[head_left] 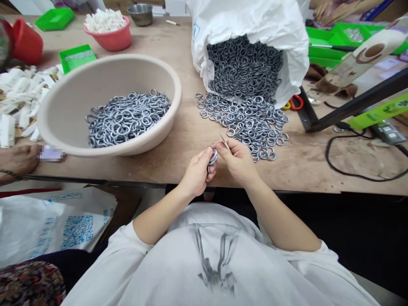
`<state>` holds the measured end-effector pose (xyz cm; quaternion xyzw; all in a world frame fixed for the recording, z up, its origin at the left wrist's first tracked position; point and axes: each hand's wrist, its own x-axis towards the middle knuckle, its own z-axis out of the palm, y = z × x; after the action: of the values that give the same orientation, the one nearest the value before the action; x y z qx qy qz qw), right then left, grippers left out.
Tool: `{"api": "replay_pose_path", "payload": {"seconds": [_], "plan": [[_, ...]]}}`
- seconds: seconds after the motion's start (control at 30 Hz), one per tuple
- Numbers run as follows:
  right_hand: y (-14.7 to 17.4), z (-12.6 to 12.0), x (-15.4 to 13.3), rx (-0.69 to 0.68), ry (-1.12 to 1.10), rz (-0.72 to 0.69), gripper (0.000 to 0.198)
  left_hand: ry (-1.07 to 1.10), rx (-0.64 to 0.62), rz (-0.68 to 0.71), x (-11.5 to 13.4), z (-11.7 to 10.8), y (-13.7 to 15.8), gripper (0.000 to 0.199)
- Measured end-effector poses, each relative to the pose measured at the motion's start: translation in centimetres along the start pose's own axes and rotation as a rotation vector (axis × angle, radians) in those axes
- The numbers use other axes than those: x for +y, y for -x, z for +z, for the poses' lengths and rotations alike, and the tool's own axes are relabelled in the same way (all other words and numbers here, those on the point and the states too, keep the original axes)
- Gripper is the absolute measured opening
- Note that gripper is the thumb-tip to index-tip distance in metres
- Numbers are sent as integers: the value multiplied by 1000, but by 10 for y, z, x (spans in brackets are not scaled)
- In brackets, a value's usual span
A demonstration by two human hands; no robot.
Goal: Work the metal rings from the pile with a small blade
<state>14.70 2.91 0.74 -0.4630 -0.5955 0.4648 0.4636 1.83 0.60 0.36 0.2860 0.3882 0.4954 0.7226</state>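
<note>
My left hand [198, 171] is closed around a few grey rings [213, 158] just above the table's front edge. Beside it, my right hand [239, 160] pinches a thin pointed tool [225, 143], its tip sticking up and to the left. The fingertips of both hands nearly meet at the rings. Behind my right hand a loose pile of grey rings [245, 117] spills out of a white sack [251, 17] lying open toward me. To the left stands a wide beige basin [63, 110] with many such rings [130, 119] in it.
At far left, another person's hand [19, 163] rests near white pieces [19, 93]. Green trays [76, 57] and a red bowl [110, 40] of white pieces stand behind the basin. On the right are a black metal frame [350, 104], a cable [331, 163] and red-handled scissors [297, 103].
</note>
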Motion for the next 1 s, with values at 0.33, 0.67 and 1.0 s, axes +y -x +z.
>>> {"api": "replay_pose_path", "payload": {"seconds": [0.33, 0.67, 1.0], "plan": [[5, 0, -10, -146, -172, 121, 42, -96, 9, 64, -9, -6, -2, 48], [11, -8, -11, -40, 359, -200, 53, -68, -55, 98, -6, -9, -2, 46], [25, -12, -13, -181, 597, -378, 51, -17, -117, -6, 3, -7, 1, 50]]}}
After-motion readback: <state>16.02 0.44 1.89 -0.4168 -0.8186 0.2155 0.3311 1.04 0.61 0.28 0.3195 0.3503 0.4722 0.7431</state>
